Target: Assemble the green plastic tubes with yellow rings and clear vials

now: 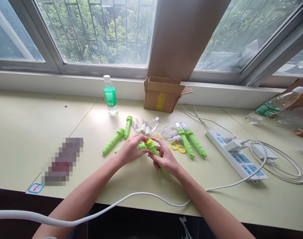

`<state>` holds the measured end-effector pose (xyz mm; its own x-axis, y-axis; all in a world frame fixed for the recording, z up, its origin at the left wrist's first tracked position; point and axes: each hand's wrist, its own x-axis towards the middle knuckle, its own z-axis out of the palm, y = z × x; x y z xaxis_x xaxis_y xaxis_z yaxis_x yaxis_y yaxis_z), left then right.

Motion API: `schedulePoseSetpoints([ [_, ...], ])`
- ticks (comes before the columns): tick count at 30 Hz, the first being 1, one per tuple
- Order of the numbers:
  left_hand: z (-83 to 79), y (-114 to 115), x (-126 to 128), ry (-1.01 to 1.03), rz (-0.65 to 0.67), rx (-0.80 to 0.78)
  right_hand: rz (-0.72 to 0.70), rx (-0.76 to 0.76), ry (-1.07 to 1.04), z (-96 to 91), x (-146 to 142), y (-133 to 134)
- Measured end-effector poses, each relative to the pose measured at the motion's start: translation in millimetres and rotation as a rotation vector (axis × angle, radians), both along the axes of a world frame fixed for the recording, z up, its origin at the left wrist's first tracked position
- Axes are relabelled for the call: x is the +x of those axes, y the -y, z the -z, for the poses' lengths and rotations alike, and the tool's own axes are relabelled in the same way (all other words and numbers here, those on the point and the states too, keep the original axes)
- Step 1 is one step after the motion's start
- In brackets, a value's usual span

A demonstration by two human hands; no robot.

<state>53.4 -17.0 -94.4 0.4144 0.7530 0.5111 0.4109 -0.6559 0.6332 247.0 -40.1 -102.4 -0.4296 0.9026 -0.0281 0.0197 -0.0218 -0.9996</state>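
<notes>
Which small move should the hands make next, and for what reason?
Probably the left hand should press the yellow ring evenly onto the green tube while the right hand holds it firm: the ring sits at the tube's upper end, the left hand is right beside it, and the right hand grips the tube's body.

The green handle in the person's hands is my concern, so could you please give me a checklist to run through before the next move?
1. Green handle held by the right hand: ok.
2. Left hand at the handle's upper end: ok.
3. Yellow ring at that end fully seated: cannot tell, fingers partly cover it.
4. Water bottle upright and capped: ok.
5. White cable clear of the forearms in view: not ok, it crosses the left one.
</notes>
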Motion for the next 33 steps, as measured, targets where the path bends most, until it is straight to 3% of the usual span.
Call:
schedulePoseSetpoints([
  [33,1.9,-0.7,-1.8,-0.049,-0.02,0.023,0.014,-0.049,-0.039,0.6,2.9,-2.5],
])
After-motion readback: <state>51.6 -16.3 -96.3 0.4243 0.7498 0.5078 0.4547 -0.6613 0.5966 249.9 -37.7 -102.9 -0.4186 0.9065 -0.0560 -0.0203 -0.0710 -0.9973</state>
